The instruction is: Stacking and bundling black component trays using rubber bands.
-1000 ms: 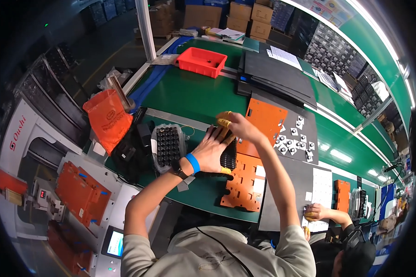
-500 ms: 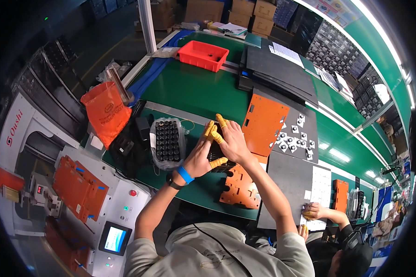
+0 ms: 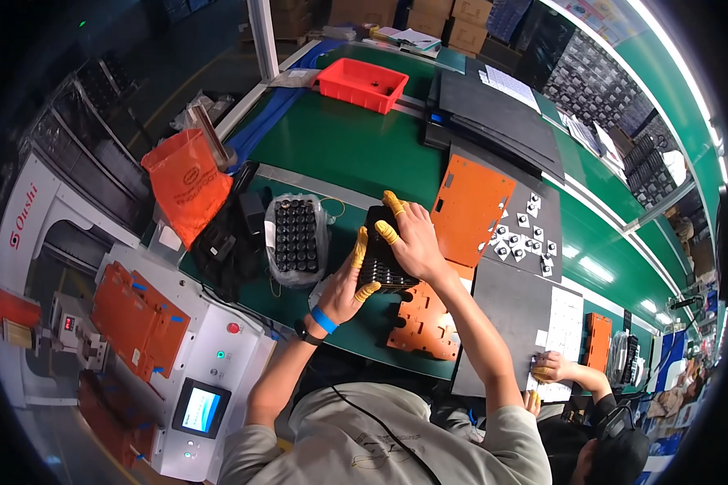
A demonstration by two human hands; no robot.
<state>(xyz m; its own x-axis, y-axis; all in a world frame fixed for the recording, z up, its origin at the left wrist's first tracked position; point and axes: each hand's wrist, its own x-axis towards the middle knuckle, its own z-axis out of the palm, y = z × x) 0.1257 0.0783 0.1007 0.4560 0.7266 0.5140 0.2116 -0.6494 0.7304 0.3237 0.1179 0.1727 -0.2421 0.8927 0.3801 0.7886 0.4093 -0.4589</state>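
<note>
Black tray [image 3: 380, 255] of small dark parts sat gripped between both hands above the green bench [image 3: 340, 153], tipped up on its edge rather than lying flat. Left hand [image 3: 349, 283] was curled around the tray's lower left side, its yellow-capped fingers [image 3: 361, 246] pressed against the edge, a blue band on the wrist below it. Right hand [image 3: 412, 242] lay closed over the tray's upper right side, with its capped fingertips [image 3: 391, 202] hooked over the top rim. Just left of the left hand rested a bagged tray [image 3: 297, 238] of round black pieces, wrapped in clear plastic. Directly under the right wrist lay an orange cut-out plate [image 3: 425, 319], and above the right hand a second orange plate [image 3: 471, 212] leaned on a dark mat [image 3: 510, 299] scattered with small white-and-black parts [image 3: 524, 238]. Far beyond both hands stood a red bin [image 3: 362, 85]. Down to the right of the right elbow, another person's hand [image 3: 546, 370] rested on a white sheet.
</note>
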